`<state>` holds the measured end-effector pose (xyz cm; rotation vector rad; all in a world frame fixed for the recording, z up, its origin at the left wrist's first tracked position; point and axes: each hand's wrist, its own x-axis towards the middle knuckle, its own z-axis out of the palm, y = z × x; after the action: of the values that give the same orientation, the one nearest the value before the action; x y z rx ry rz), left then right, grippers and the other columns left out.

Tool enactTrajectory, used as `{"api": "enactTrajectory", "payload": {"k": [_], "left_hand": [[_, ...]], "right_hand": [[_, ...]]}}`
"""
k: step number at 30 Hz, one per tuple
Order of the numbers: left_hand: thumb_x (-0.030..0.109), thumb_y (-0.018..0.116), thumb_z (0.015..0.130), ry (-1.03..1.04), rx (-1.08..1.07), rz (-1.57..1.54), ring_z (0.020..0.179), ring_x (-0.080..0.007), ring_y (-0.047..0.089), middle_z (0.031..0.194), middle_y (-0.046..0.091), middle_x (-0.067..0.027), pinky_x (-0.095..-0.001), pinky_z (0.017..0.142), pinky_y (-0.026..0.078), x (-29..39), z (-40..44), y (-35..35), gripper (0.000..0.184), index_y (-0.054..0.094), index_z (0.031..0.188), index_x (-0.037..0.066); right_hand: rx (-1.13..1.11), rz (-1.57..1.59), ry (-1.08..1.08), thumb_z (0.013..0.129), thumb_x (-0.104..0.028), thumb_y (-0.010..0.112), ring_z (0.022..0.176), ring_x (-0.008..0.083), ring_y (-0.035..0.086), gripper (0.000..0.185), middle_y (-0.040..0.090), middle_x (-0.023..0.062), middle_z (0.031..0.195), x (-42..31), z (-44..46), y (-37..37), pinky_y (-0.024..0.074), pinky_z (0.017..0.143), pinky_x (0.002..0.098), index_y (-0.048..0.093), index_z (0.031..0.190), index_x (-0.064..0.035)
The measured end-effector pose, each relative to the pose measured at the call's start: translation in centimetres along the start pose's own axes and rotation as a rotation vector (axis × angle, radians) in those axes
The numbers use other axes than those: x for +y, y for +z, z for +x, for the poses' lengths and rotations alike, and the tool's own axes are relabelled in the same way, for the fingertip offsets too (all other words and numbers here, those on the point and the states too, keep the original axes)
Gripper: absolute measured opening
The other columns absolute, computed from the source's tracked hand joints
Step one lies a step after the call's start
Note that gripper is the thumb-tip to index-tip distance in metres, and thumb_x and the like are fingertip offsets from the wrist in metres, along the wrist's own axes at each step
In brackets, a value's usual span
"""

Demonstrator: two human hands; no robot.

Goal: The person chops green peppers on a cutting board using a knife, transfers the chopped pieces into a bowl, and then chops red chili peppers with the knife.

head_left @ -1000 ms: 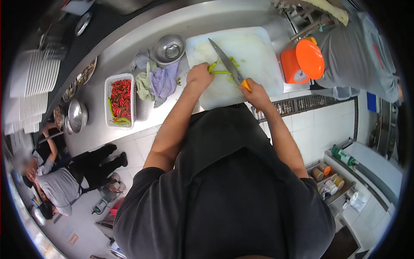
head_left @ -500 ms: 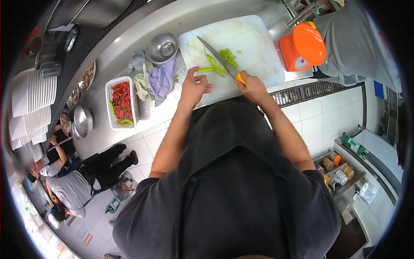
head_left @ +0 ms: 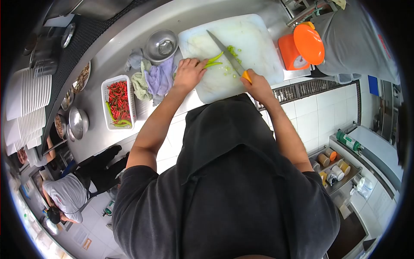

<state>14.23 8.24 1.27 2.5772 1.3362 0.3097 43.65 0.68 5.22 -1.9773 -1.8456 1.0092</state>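
Nearest is the wearer's black apron (head_left: 228,125), close against the near edge of the metal counter (head_left: 95,125). Just beyond it, the right hand (head_left: 258,87) is clenched around the orange handle of a knife (head_left: 229,55), whose blade slants far and left over a white cutting board (head_left: 258,56). The left hand (head_left: 189,74), at the board's left edge, has its fingers bent and grasping long green peppers (head_left: 214,61); these stick out to the right toward the blade. Chopped green pieces (head_left: 233,50) lie on the board, mostly right of the blade, with a few nearer the handle.

Left of the board, a white basket (head_left: 133,103) holds red peppers (head_left: 118,97) and a few green ones along its left and near sides. Between basket and board lie a purple cloth (head_left: 158,78), a pale green cloth (head_left: 139,85) and, farther, a grey cloth (head_left: 134,59). A metal bowl (head_left: 151,45) sits beyond the purple cloth. Right of the board is an orange scale (head_left: 286,52), and beside it a person in grey (head_left: 353,43).
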Motion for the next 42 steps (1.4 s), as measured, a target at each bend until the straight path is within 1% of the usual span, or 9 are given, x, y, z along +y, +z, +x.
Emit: {"api": "enactTrajectory", "payload": {"k": [8, 11, 20, 23, 28, 32, 35, 38, 42], "left_hand": [[0.022, 0.075, 0.088, -0.048, 0.237, -0.047, 0.117, -0.0277, 0.059, 0.121, 0.068, -0.0060, -0.0430, 0.100, 0.047, 2.4, 1.1, -0.6, 0.040, 0.070, 0.128, 0.015], [0.021, 0.076, 0.086, -0.065, 0.110, -0.103, 0.115, -0.0285, 0.059, 0.118, 0.069, -0.0053, -0.0422, 0.099, 0.047, 1.8, 2.0, 0.3, 0.038, 0.072, 0.123, 0.015], [0.017, 0.077, 0.084, -0.166, -0.015, -0.171, 0.105, -0.0301, 0.063, 0.109, 0.070, -0.0048, -0.0427, 0.096, 0.051, 1.3, 3.5, -0.4, 0.030, 0.075, 0.114, 0.016], [0.018, 0.078, 0.084, -0.188, -0.076, -0.162, 0.107, -0.0308, 0.063, 0.110, 0.070, -0.0046, -0.0427, 0.096, 0.052, 1.4, 4.0, -0.7, 0.032, 0.074, 0.116, 0.017], [0.018, 0.075, 0.086, -0.186, -0.225, -0.161, 0.114, -0.0314, 0.063, 0.116, 0.069, -0.0052, -0.0436, 0.098, 0.053, 1.4, 4.4, -1.6, 0.038, 0.071, 0.124, 0.020], [0.015, 0.070, 0.089, -0.161, -0.248, -0.121, 0.115, -0.0322, 0.065, 0.120, 0.068, -0.0070, -0.0440, 0.099, 0.054, 1.3, 5.5, -1.6, 0.040, 0.069, 0.129, 0.021], [0.013, 0.067, 0.090, -0.130, -0.273, -0.167, 0.111, -0.0331, 0.066, 0.121, 0.068, -0.0091, -0.0445, 0.097, 0.055, 1.1, 5.7, -0.4, 0.041, 0.068, 0.130, 0.020], [0.013, 0.066, 0.090, -0.117, -0.236, -0.079, 0.108, -0.0338, 0.068, 0.120, 0.068, -0.0106, -0.0444, 0.095, 0.056, 1.7, 5.5, 0.4, 0.042, 0.067, 0.132, 0.020], [0.016, 0.070, 0.089, -0.147, -0.158, -0.119, 0.111, -0.0328, 0.066, 0.119, 0.068, -0.0104, -0.0442, 0.094, 0.056, 1.6, 4.6, -0.4, 0.040, 0.068, 0.129, 0.018]], "right_hand": [[0.074, -0.136, 0.017, 0.100, -0.030, 0.063, 0.084, 0.0472, 0.069, 0.030, 0.071, 0.0267, 0.087, -1.2, -0.4, -0.3, 0.0534, 0.075, 0.0568, 0.057, 0.108, -0.0020], [0.109, -0.157, -0.026, 0.101, -0.031, 0.061, 0.084, 0.0456, 0.070, 0.031, 0.072, 0.0257, 0.088, -3.0, 0.7, 0.1, 0.0546, 0.077, 0.0562, 0.057, 0.111, -0.0014], [-0.103, -0.393, 0.057, 0.103, -0.027, 0.055, 0.093, 0.0420, 0.072, 0.030, 0.074, 0.0234, 0.095, -7.6, 3.7, -0.8, 0.0564, 0.081, 0.0541, 0.054, 0.119, -0.0013], [-0.074, -0.337, 0.051, 0.104, -0.027, 0.054, 0.094, 0.0437, 0.072, 0.030, 0.074, 0.0239, 0.096, -5.7, 5.1, 2.3, 0.0560, 0.082, 0.0543, 0.053, 0.119, -0.0010], [-0.115, -0.359, 0.029, 0.104, -0.026, 0.054, 0.094, 0.0437, 0.072, 0.029, 0.073, 0.0248, 0.097, -7.5, 4.9, 0.7, 0.0555, 0.082, 0.0548, 0.052, 0.117, -0.0009], [-0.083, -0.343, 0.054, 0.103, -0.026, 0.055, 0.092, 0.0434, 0.072, 0.028, 0.073, 0.0256, 0.095, -5.7, 5.6, 3.0, 0.0556, 0.080, 0.0547, 0.051, 0.116, -0.0007], [-0.096, -0.335, 0.020, 0.103, -0.025, 0.054, 0.091, 0.0442, 0.072, 0.028, 0.073, 0.0258, 0.095, -6.9, 5.6, 1.6, 0.0558, 0.080, 0.0546, 0.051, 0.116, -0.0006], [-0.099, -0.372, 0.001, 0.104, -0.026, 0.054, 0.091, 0.0439, 0.072, 0.028, 0.073, 0.0251, 0.094, -7.6, 5.1, 0.3, 0.0560, 0.080, 0.0542, 0.051, 0.117, -0.0006], [-0.105, -0.308, 0.029, 0.103, -0.026, 0.055, 0.093, 0.0437, 0.072, 0.031, 0.073, 0.0249, 0.095, -5.8, 5.1, 1.5, 0.0554, 0.082, 0.0543, 0.051, 0.119, -0.0002]]}}
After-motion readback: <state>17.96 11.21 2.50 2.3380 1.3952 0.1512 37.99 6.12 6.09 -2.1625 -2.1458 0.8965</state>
